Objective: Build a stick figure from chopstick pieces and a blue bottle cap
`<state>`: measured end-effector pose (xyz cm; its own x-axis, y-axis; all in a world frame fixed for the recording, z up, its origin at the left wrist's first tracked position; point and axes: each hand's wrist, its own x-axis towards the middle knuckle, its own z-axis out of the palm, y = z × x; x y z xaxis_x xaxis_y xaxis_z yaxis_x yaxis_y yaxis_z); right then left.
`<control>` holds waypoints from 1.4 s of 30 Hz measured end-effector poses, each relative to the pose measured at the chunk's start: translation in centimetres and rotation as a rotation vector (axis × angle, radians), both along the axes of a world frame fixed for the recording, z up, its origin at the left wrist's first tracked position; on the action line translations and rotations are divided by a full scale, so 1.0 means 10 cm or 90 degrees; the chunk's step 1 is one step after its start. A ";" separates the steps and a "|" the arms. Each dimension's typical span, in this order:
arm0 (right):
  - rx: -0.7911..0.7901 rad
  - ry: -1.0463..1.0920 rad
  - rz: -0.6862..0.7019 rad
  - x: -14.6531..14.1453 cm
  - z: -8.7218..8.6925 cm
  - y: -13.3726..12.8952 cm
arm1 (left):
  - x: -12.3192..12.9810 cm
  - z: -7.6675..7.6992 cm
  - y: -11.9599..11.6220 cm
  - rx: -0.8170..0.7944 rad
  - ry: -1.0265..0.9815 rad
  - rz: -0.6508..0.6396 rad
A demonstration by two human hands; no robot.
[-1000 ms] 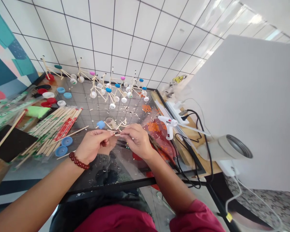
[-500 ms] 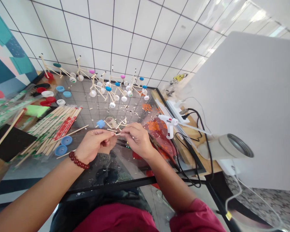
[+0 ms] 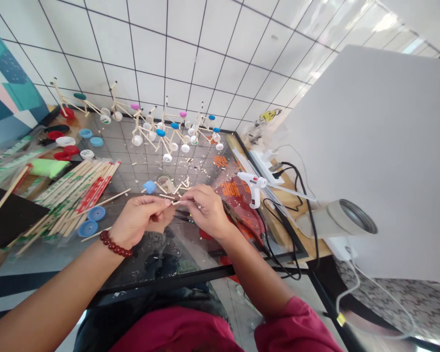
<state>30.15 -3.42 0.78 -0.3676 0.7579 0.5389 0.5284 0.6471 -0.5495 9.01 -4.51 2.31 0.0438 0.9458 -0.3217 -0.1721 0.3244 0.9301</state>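
Note:
My left hand [image 3: 141,215], with a beaded bracelet on its wrist, is closed in a pinch over the glass tabletop. My right hand [image 3: 207,210] pinches too, its fingertips close to the left ones. A short pale wooden stick [image 3: 176,202] spans the small gap between both sets of fingertips. Just behind the fingers lie short cut stick pieces [image 3: 183,186], a small clear cup [image 3: 165,184] on its side and a blue lump [image 3: 149,187]. Dark pliers [image 3: 238,217], partly hidden by my right hand, lie beside it.
Several small stick-and-bottle-cap models [image 3: 161,132] stand along the tiled wall. Wrapped chopsticks [image 3: 80,195] and blue caps [image 3: 87,228] lie at left. A white glue gun [image 3: 254,188], black cables [image 3: 297,234] and a power strip [image 3: 266,164] are at right.
The view has shifted slightly, so everything appears a little further left. Both hands keep their pinch around the short stick, with hardly any movement between them.

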 end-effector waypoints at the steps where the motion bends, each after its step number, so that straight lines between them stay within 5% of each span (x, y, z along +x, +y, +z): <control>1: 0.000 -0.003 -0.003 0.00 0.00 0.00 | 0.00 0.01 0.00 -0.001 0.005 0.003; 35: 0.020 -0.029 -0.039 -0.03 -0.02 -0.02 | 0.04 0.00 -0.01 0.047 0.106 0.020; 42: 0.011 -0.172 -0.205 0.03 0.00 0.10 | 0.07 0.03 -0.03 0.053 0.072 0.034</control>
